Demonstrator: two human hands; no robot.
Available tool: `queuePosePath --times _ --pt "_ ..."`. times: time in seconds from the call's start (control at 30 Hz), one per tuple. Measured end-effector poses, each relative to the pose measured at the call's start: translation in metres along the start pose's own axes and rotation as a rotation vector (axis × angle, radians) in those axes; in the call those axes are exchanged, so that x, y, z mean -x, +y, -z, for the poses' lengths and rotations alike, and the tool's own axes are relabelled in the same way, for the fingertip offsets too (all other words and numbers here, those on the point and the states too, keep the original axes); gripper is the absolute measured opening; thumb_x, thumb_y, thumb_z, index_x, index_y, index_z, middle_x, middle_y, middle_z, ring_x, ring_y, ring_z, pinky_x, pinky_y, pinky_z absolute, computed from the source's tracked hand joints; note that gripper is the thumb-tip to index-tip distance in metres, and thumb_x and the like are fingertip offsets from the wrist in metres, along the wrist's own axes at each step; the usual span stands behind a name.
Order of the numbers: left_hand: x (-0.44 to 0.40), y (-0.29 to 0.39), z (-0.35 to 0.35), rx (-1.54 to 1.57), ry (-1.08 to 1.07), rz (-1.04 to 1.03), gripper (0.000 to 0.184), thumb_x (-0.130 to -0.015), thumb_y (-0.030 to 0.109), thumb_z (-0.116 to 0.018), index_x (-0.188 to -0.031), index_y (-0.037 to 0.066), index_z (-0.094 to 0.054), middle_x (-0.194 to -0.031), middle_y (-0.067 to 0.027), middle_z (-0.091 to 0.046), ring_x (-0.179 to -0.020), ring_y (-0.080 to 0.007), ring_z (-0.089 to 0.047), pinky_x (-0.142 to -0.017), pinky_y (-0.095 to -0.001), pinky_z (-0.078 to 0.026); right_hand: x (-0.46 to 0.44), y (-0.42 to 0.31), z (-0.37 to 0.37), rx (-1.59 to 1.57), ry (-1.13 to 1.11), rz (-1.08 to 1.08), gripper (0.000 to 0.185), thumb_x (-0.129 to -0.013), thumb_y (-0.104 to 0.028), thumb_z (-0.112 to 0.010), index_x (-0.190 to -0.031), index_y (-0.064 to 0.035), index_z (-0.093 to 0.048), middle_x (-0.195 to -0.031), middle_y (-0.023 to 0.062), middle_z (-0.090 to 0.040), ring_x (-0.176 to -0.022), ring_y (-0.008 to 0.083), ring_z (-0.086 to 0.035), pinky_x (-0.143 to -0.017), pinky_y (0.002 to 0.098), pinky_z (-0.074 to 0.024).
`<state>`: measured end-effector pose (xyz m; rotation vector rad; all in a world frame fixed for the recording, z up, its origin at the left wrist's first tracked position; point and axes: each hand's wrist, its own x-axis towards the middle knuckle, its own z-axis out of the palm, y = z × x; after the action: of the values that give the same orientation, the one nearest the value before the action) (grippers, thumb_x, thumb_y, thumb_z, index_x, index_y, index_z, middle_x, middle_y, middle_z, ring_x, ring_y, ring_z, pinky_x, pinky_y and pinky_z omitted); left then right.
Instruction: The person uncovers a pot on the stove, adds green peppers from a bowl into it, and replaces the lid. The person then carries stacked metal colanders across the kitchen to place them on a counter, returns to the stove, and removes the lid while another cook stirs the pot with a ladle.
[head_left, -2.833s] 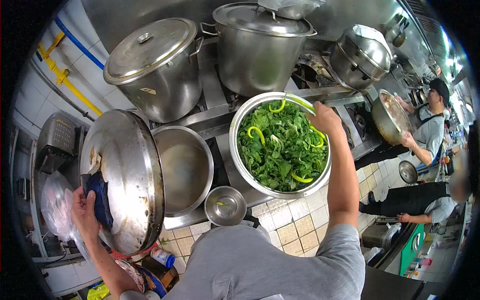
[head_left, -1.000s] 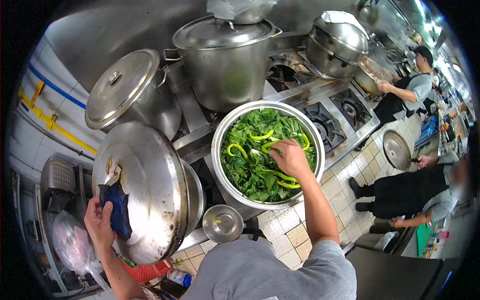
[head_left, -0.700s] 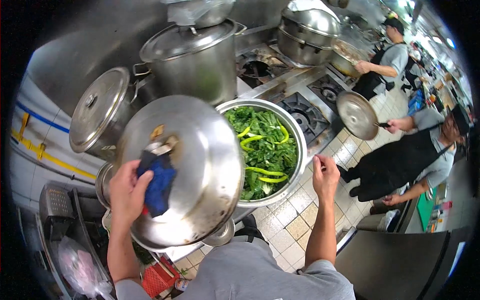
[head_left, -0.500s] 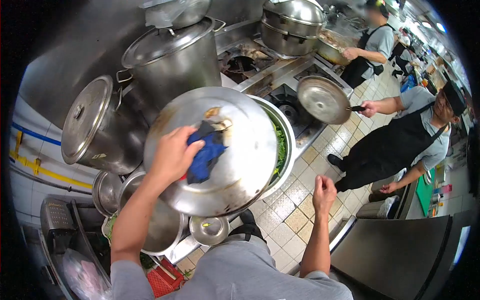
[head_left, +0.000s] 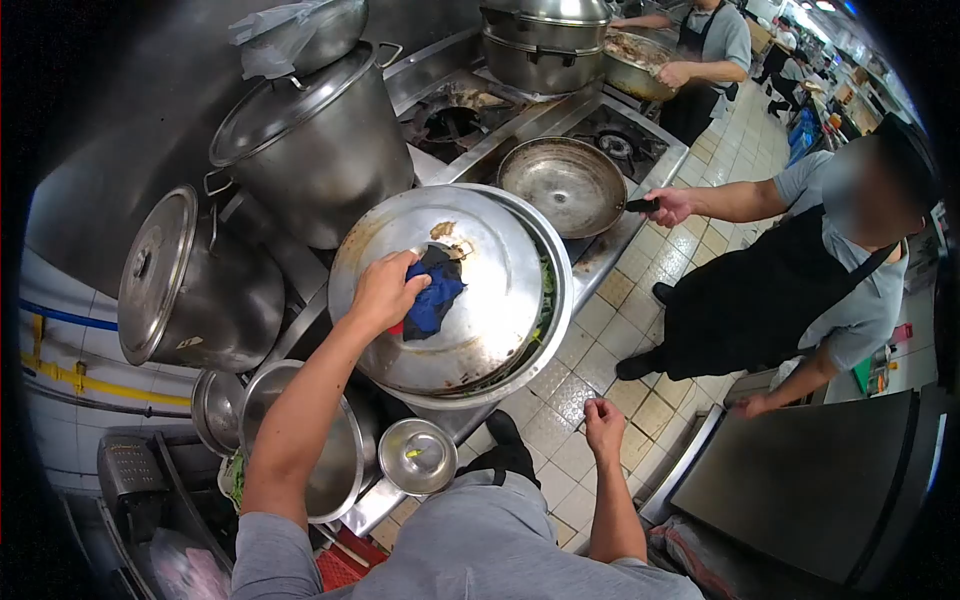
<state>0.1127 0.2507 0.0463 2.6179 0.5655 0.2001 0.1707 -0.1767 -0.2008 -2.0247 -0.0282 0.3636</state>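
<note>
My left hand (head_left: 388, 290) is closed on a crumpled blue and black cloth (head_left: 437, 297) at the middle of a large, stained metal lid (head_left: 490, 310). Any handle under the cloth is hidden. The lid lies over a wide metal pot (head_left: 566, 270), off-centre to the left, and leafy greens (head_left: 546, 305) show along the gap at the right. Whether the lid's far edge touches the rim, I cannot tell. My right hand (head_left: 604, 428) hangs in the air right of the pot, fingers curled in and no object showing.
A co-worker at the right holds a frying pan (head_left: 562, 187) by its handle over the stove (head_left: 625, 150), just beyond my pot. Tall lidded stockpots (head_left: 320, 145) stand at the left. A metal bowl (head_left: 300, 440) and a small pan (head_left: 418, 456) sit near my body.
The lid in my left hand has come down and left over the pot. My right hand has dropped lower. The co-worker's frying pan has moved left onto the stove.
</note>
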Motion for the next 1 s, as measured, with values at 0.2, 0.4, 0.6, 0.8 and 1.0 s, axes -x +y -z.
queuePosePath --times 0.2,0.4,0.6,0.8,1.0 --pt "0.002 -0.003 -0.016 0.005 0.102 -0.077 0.037 -0.088 0.023 -0.071 -0.112 -0.004 -0.066 -0.106 -0.0246 -0.068 -0.1 -0.0417 -0.066 -0.088 -0.0462 -0.051 -0.01 -0.009 -0.004 0.015 -0.045 -0.002 0.025 -0.092 -0.023 -0.069 -0.095 0.0013 -0.072 -0.074 0.0074 -0.069 -0.068 0.0145 -0.062 -0.066 0.0309 -0.0506" --pt "-0.002 -0.002 -0.026 0.018 0.098 -0.041 0.038 -0.088 0.022 -0.071 -0.115 -0.005 -0.065 -0.109 -0.0253 -0.068 -0.102 -0.0423 -0.065 -0.091 -0.0466 -0.05 0.009 0.01 -0.025 0.126 -0.163 -0.022 0.024 -0.093 -0.023 -0.068 -0.094 0.0011 -0.072 -0.074 0.0067 -0.069 -0.066 0.0141 -0.062 -0.064 0.0313 -0.0508" --pt "-0.001 -0.004 -0.022 0.069 0.074 -0.038 0.038 -0.087 0.02 -0.072 -0.113 -0.006 -0.066 -0.108 -0.0258 -0.068 -0.101 -0.0426 -0.065 -0.09 -0.0462 -0.051 0.022 0.007 -0.035 0.16 -0.255 -0.027 0.025 -0.093 -0.022 -0.067 -0.095 0.0018 -0.072 -0.072 0.0073 -0.068 -0.065 0.0143 -0.063 -0.064 0.0315 -0.0515" --pt "-0.003 -0.009 -0.028 0.097 0.125 -0.082 0.037 -0.086 0.021 -0.074 -0.111 -0.006 -0.067 -0.094 -0.0214 -0.067 -0.081 -0.0341 -0.064 -0.075 -0.0416 -0.05 0.017 0.006 -0.018 0.101 -0.17 -0.033 0.025 -0.093 -0.023 -0.068 -0.098 0.0008 -0.073 -0.077 0.0113 -0.071 -0.07 0.017 -0.067 -0.069 0.0319 -0.0529" --pt "-0.004 -0.011 -0.029 0.061 0.156 -0.119 0.036 -0.086 0.022 -0.073 -0.111 -0.004 -0.067 -0.088 -0.0208 -0.066 -0.074 -0.0331 -0.064 -0.069 -0.0409 -0.049 0.005 -0.061 0.0 -0.092 -0.068 0.079 0.018 -0.092 -0.013 -0.07 -0.106 -0.002 -0.072 -0.089 0.0115 -0.071 -0.076 0.017 -0.066 -0.068 0.0292 -0.0518"
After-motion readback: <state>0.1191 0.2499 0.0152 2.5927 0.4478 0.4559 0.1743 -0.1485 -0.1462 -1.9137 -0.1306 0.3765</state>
